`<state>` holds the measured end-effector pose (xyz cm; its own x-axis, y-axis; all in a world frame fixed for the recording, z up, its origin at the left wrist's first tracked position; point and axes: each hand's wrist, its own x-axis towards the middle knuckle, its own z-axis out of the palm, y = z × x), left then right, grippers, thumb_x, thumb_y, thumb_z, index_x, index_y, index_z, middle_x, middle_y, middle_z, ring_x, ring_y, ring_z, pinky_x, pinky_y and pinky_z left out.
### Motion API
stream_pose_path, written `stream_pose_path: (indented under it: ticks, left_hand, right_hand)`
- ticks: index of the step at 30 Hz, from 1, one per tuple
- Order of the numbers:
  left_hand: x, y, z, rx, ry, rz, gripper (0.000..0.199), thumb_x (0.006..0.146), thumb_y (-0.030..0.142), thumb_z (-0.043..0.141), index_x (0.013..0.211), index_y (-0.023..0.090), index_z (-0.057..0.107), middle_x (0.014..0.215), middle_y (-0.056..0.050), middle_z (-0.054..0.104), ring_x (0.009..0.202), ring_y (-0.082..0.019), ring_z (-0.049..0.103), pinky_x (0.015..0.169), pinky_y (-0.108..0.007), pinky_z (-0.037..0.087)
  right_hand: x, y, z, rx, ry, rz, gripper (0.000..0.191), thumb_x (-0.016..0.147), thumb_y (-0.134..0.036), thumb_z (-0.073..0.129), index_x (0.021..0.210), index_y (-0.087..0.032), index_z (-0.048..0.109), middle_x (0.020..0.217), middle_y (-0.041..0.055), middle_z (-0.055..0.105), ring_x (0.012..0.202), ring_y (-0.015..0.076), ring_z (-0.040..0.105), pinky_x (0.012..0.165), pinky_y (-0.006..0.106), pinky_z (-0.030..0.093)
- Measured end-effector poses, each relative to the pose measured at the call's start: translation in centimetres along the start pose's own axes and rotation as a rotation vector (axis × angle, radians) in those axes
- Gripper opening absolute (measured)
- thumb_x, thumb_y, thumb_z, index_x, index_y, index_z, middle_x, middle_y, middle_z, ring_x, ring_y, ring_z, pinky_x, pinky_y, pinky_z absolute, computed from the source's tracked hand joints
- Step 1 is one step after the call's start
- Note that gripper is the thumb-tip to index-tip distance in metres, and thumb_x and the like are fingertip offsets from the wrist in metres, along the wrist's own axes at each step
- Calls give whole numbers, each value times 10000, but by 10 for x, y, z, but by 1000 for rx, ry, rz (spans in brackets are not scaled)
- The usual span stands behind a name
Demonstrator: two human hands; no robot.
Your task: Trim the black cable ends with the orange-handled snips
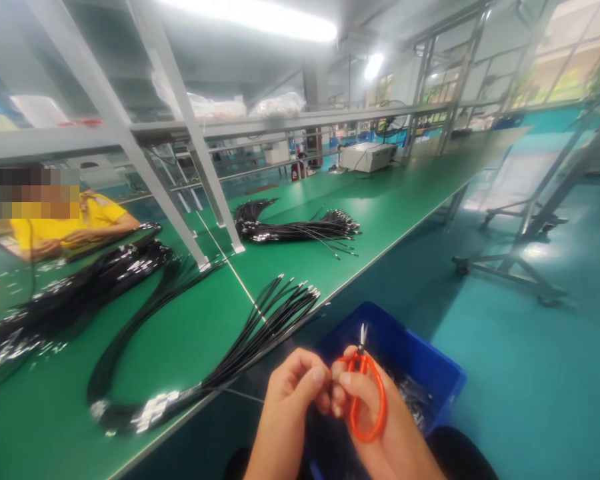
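Orange-handled scissors [363, 364] sit in the right hand [365, 388], its fingers closed around the loops above the blue bin [433, 365], blades pointing away and slightly parted; the left hand [298, 381] presses thumb and fingertips together just beside, though whether anything thin lies between them cannot be told; careful handling likely means angling the tips clear of that pinch and of the black cable bundle [223, 371] on the tabletop [170, 350].

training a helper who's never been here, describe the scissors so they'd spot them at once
Start at the long green bench and find the blue bin beside its edge. Above the bin, the right hand holds the scissors. Their bright orange looped handles set them apart from the black cables and blue bin.
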<state>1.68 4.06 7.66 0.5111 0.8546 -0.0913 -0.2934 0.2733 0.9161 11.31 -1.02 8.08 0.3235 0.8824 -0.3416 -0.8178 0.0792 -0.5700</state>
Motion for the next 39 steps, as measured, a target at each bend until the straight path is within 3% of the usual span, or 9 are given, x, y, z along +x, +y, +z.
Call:
stream_pose_path:
  ticks: [9,16,23,28,30,33,36,39]
  left_hand:
    - [2,1,8,-119,-81,-21,186,797,249,651,658,149,579,519,25,586,466,-85,510,488,-195,403]
    - [-1,-3,10,-67,-10,4,156,763,268,700,723,150,605,550,26,596,490,-89,525,498,-197,408]
    - [1,-1,11,-141,-74,-29,192,794,257,642,647,148,584,537,16,584,490,-92,509,505,-208,413]
    - [0,-4,7,20,-20,39,120,783,259,676,841,163,635,609,13,614,527,-110,550,520,-223,448]
    - [-1,-4,8,47,-2,72,107,755,235,703,767,158,630,680,5,612,532,-109,565,506,-224,449]
    - [-1,-3,10,-84,4,39,193,770,248,677,639,150,574,656,14,585,489,-90,546,485,-216,427]
    - [0,-1,13,-174,20,-34,164,772,278,668,700,152,589,566,36,550,482,-100,545,493,-220,425]
    - [0,-2,13,-113,52,-12,164,728,271,712,745,152,599,621,31,572,477,-96,542,477,-217,420]
  right_hand:
    - [0,2,-1,14,18,13,221,552,-167,750,744,-188,643,576,-28,600,529,120,511,515,236,440]
    - [-1,-2,0,6,35,16,217,539,-169,765,724,-191,655,589,-23,604,548,120,511,505,226,432]
    - [3,3,-6,19,19,-5,214,532,-169,785,713,-188,674,550,-22,610,492,108,506,475,219,434]
    - [8,9,-14,41,4,-20,225,558,-171,787,753,-197,676,606,-10,629,521,116,522,485,229,449]
    - [8,8,-14,51,-8,-28,222,566,-178,785,759,-199,676,613,-8,632,532,119,526,494,232,454]
    - [7,6,-12,72,-18,-39,215,561,-167,785,740,-197,671,585,-18,620,513,113,521,487,225,454]
    - [6,5,-10,62,-2,-28,222,551,-151,789,730,-193,665,592,-14,629,498,106,519,474,210,450]
    - [6,6,-10,62,-1,-18,210,557,-159,784,729,-191,667,584,-16,623,509,106,522,487,208,451]
